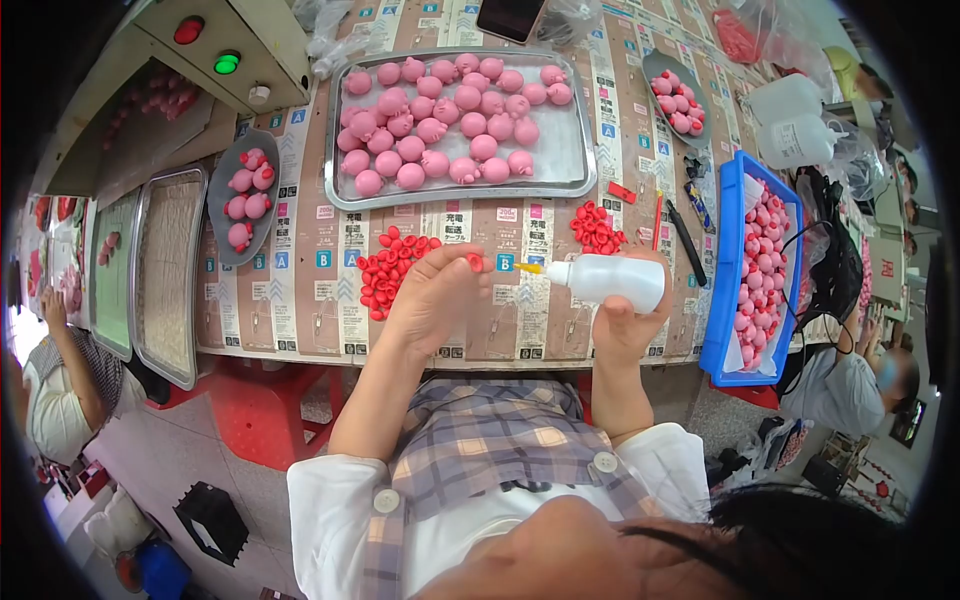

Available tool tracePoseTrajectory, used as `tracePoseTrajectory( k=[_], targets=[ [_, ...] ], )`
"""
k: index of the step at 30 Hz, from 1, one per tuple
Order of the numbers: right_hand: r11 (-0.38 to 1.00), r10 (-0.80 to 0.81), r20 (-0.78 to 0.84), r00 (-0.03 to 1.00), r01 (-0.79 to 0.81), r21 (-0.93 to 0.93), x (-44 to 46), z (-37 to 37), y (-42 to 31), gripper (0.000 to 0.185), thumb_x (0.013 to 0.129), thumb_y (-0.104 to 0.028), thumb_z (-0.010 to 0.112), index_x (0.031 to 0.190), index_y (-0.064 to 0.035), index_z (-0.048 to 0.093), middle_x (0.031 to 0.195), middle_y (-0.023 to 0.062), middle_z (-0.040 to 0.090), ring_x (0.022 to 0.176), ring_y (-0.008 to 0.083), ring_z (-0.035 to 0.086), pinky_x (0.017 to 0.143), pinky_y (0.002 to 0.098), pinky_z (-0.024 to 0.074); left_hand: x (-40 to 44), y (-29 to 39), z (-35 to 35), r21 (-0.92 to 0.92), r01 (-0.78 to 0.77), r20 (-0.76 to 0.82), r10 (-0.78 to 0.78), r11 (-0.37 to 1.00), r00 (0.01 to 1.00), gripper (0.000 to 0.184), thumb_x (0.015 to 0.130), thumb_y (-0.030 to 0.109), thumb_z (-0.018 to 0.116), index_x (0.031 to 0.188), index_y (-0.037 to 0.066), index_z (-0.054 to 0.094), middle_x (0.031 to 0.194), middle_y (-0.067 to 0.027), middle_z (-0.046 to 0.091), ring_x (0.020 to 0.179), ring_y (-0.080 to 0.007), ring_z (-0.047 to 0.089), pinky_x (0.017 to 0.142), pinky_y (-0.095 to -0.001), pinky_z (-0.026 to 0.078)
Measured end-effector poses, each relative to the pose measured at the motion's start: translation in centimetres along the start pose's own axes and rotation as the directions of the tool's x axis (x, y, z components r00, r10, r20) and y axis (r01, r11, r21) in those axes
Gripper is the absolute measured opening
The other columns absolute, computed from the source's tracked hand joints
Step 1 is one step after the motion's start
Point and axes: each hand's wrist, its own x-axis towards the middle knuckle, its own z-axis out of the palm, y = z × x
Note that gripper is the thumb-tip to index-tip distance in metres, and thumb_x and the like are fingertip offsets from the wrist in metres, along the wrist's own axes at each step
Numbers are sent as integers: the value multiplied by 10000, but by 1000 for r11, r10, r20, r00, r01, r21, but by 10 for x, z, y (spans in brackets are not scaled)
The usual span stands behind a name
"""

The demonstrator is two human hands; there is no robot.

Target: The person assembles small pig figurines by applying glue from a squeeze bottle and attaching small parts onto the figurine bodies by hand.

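My left hand (pixel 436 295) pinches a small red oval piece (pixel 474 262) between thumb and fingertips. In my right hand (pixel 622 325) a white squeeze bottle (pixel 615 280) lies on its side, its thin yellow nozzle (pixel 530 268) pointing left at the red piece, with a short gap between them. Beside my left hand is a pile of red oval pieces (pixel 385 272); a second pile of small red parts (pixel 596 228) lies just beyond the bottle. Farther back, a metal tray (pixel 460 198) holds many round pink pig-like figures (pixel 432 130).
At left, a grey oval dish (pixel 232 205) holds pink figures with red parts, below a machine (pixel 200 60) with buttons. At right are another grey dish (pixel 655 68), a black pen (pixel 686 243) and a blue crate (pixel 722 270) of figures. Co-workers sit on both sides.
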Motion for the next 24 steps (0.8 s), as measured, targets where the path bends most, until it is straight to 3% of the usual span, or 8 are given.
tracePoseTrajectory(
  k=[3, 6, 12, 24],
  targets=[
    [991, -111, 13, 994, 111, -74, -2, -1, 5, 508, 599, -345, 756, 881, -1, 509, 822, 50, 506, 725, 120, 503, 621, 232, 401, 0, -3, -1, 26, 0, -20, 1, 1000, 1000, 207, 800, 103, 550, 991, 25, 557, 892, -83, 579, 775, -151, 547, 711, -287, 451],
    [997, -67, -3, 998, 67, -43, -2, 4, 1, 502, 601, -352, 753, 870, -4, 511, 818, 53, 505, 714, 124, 495, 623, 234, 397, -1, -3, -1, 35, -2, -18, 2, 999, 1000, 199, 810, 96, 531, 994, 23, 554, 879, -73, 568, 759, -151, 542, 708, -290, 451],
    [981, -161, 70, 984, 168, -102, 1, 2, 2, 480, 613, -360, 742, 850, -15, 506, 795, 50, 491, 693, 129, 478, 615, 247, 385, -1, -4, 2, 23, -7, -2, 7, 1000, 1000, 186, 817, 87, 514, 988, 21, 547, 860, -69, 560, 745, -151, 541, 702, -289, 451],
    [965, -145, 173, 974, 178, -193, -3, 3, 4, 437, 641, -309, 727, 864, -10, 498, 789, 66, 516, 656, 137, 509, 570, 243, 403, -1, -3, 5, 22, 8, -27, -8, 1000, 1000, 159, 820, 80, 500, 959, 18, 546, 844, -56, 553, 732, -156, 535, 692, -296, 452]
  ],
)
